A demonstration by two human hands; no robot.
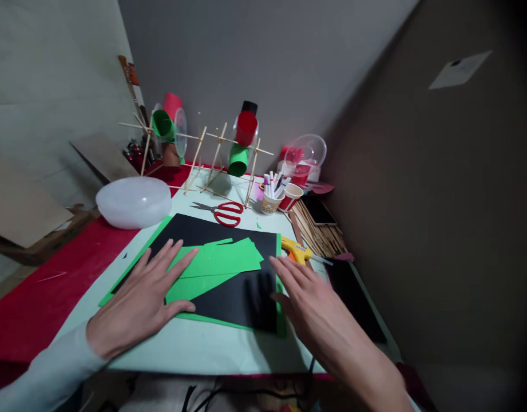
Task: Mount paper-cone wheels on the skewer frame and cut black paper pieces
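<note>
My left hand (147,289) lies with fingers spread over the left side of a black sheet (229,312) and the ends of cut green paper pieces (220,260). Beneath the black sheet, a green sheet (281,323) shows along its edges. My right hand (304,292) is held at the sheet's right edge, fingers stretched out and close together, casting a shadow on the black; whether it touches the paper I cannot tell. Neither hand holds anything. Red-handled scissors (226,213) lie just behind the sheets. A yellow glue gun (295,250) rests beyond my right fingertips.
Wheel-like models on stick frames (220,140) stand at the back. A white balloon-like object (134,201) sits at left. A cup of markers (272,200), a paper cup (291,196), wooden sticks (310,229) and a phone (318,210) are at right, by the wall.
</note>
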